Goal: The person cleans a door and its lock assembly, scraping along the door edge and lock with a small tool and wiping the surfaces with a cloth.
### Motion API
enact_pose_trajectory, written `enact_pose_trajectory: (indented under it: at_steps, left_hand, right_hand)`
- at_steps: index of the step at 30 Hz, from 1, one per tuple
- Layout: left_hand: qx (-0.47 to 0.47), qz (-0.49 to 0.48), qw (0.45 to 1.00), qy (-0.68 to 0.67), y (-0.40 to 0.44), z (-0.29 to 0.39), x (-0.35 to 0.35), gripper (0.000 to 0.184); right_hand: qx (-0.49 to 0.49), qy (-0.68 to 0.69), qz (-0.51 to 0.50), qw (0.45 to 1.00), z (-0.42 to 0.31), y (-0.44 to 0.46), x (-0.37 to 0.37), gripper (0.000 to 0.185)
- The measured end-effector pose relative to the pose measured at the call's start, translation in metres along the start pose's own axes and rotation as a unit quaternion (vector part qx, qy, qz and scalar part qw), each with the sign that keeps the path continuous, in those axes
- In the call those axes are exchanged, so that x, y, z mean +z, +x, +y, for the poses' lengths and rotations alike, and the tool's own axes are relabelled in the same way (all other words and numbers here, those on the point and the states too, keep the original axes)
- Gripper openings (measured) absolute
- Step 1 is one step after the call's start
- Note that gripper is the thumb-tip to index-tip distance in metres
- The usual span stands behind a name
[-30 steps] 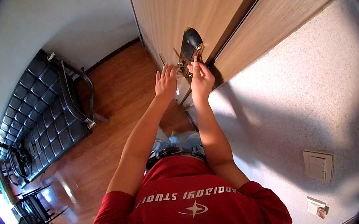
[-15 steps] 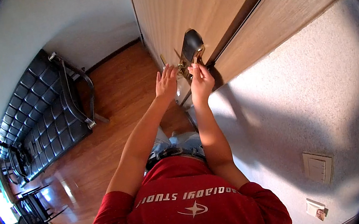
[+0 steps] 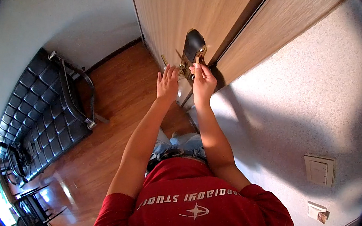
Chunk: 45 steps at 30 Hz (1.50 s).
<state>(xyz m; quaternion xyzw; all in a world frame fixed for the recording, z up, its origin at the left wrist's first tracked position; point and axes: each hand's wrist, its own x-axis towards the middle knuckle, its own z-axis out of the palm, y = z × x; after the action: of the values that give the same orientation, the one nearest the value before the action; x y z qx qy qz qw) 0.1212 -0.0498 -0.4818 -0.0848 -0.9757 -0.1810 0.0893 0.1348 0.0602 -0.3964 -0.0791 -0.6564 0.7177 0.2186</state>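
Observation:
A door lock [image 3: 193,43] with a rounded black top and shiny brass parts is fixed to the wooden door [image 3: 173,10]. Just below it, my right hand [image 3: 204,83] is closed in a pinch on a small brass-coloured piece [image 3: 197,60]; whether this is a key or part of the lock I cannot tell. My left hand [image 3: 167,86] is open, fingers stretched upward, beside the brass handle parts [image 3: 182,70]. A thin brass bar [image 3: 164,60] shows past its fingertips; contact between them is unclear.
A black tufted bench [image 3: 49,106] with metal arms stands at left on the wooden floor [image 3: 118,80]. To the right, a speckled wall [image 3: 270,102] carries a light switch [image 3: 320,169] and a smaller white fitting [image 3: 316,211]. A dark chair [image 3: 32,210] is at lower left.
Both hands keep nearly the same place and pose at the lock. The view has shifted very slightly.

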Motion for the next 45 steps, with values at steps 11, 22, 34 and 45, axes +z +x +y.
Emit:
enact_pose_trajectory:
  at_steps: [11,22,34,45]
  left_hand:
    - [-0.001,0.044,0.997,-0.061,-0.001,-0.004,0.002,0.043]
    - [0.195,0.333,0.893,-0.233,0.049,0.084,-0.1,0.051]
    - [0.152,0.136,0.963,-0.174,0.001,0.044,-0.012,0.03]
    - [0.059,0.181,0.978,-0.088,-0.023,0.019,-0.03,0.043]
  right_hand:
    - [0.012,-0.016,-0.013,1.0,0.002,-0.004,-0.012,0.02]
    - [-0.148,-0.085,0.011,0.985,0.018,-0.013,-0.033,0.019]
    - [-0.054,-0.017,0.005,0.998,-0.004,-0.02,-0.036,0.02]
    - [-0.053,-0.105,-0.054,0.992,-0.004,-0.006,0.001,0.017]
